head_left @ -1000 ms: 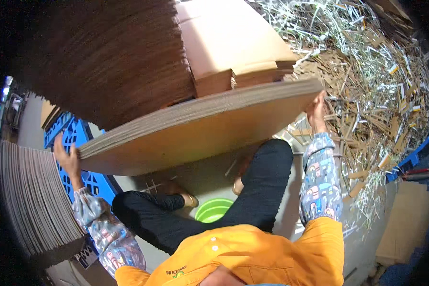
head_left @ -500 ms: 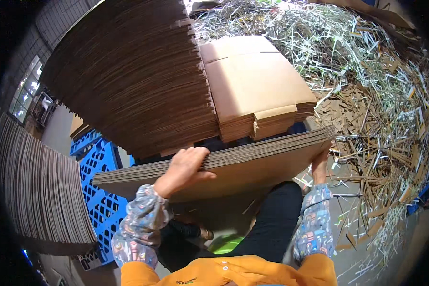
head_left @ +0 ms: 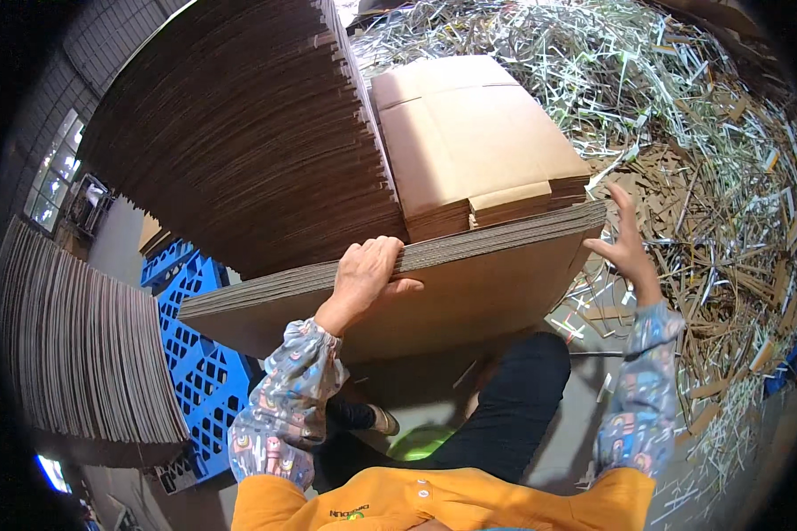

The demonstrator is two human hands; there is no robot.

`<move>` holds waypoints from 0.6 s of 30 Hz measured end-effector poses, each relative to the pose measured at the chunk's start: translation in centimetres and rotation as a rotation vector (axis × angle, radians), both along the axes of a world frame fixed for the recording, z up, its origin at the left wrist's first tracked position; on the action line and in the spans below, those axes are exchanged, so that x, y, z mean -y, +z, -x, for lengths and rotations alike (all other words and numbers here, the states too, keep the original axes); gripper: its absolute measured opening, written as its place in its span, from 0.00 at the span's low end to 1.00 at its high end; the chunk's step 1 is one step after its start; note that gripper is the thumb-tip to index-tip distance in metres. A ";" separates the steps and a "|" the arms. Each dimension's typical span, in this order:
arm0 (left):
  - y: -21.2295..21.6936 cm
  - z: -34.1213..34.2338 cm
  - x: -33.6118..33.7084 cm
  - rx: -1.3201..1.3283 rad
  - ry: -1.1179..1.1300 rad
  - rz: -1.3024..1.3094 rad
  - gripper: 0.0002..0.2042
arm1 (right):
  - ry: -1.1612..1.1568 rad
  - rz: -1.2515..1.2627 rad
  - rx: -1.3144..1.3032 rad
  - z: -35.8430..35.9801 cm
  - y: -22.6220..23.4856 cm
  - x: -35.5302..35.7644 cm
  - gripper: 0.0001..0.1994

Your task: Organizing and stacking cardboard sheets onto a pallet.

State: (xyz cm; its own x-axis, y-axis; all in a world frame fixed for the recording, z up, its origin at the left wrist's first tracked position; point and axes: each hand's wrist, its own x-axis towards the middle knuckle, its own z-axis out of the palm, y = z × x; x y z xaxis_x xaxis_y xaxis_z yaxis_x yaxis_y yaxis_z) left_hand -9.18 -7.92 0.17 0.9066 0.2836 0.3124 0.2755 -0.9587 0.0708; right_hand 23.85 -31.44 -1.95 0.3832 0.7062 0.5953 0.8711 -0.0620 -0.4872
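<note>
So the big bundle of flat brown cardboard sheets (head_left: 478,305) is right in front of the person, top edge up and leaning, between their black-trousered legs (head_left: 505,403) and the stacks behind. Left hand (head_left: 366,279) has it: fingers curled over the top edge around the middle, thumb along the near face. A second ago that hand was way out at the left end; half a second ago it was already at this middle spot.

The right hand (head_left: 624,239) is the real change. It had the right end in both earlier frames, and now it's opened into a wide C just by that corner, thumb and fingers spread, gripping nothing. Can't tell if the thumb still brushes the cardboard.

Half a second ago there was a dark gap between the bundle and the low stack of folded tan cardboard (head_left: 478,133); now the bundle's top edge covers it in this view. Tall dark brown cardboard stack (head_left: 248,142) is to the left of that, with a blue plastic lattice pallet (head_left: 205,376) nearer the person and a pale heap of shredded strips (head_left: 673,97) off right.
</note>
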 end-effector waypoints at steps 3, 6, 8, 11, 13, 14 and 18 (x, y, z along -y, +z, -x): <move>-0.4 -0.4 0.3 0.024 0.018 -0.001 0.26 | 0.209 0.389 0.010 -1.9 2.7 -1.7 0.36; -1.0 -0.8 0.2 0.043 0.063 -0.020 0.28 | 0.175 0.805 -0.028 -3.8 3.1 -3.1 0.30; -1.2 -1.4 -0.4 0.043 0.113 -0.037 0.28 | 0.217 0.690 -0.039 -3.3 2.8 -3.2 0.25; -1.0 -1.9 -1.4 0.080 0.137 0.002 0.28 | 0.004 0.556 0.026 -2.0 2.1 -3.4 0.24; -1.6 -2.8 -2.5 0.128 0.110 0.028 0.28 | -0.107 0.484 0.165 -2.0 0.7 -3.0 0.23; -2.0 -3.4 -2.8 0.159 0.089 0.027 0.28 | -0.205 0.403 0.307 -1.9 0.0 -2.8 0.22; -2.4 -4.2 -5.2 0.019 0.214 -0.100 0.31 | -0.545 0.188 0.330 4.5 -5.5 -0.6 0.21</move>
State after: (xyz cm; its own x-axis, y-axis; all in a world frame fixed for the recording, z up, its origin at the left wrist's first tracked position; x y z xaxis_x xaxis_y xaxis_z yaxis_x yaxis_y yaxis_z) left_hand -5.01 -2.70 -2.21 0.8226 0.4356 0.3656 0.4730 -0.8809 -0.0146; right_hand 19.36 -30.86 -7.47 0.5335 0.5662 0.6283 0.7929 -0.5934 -0.1385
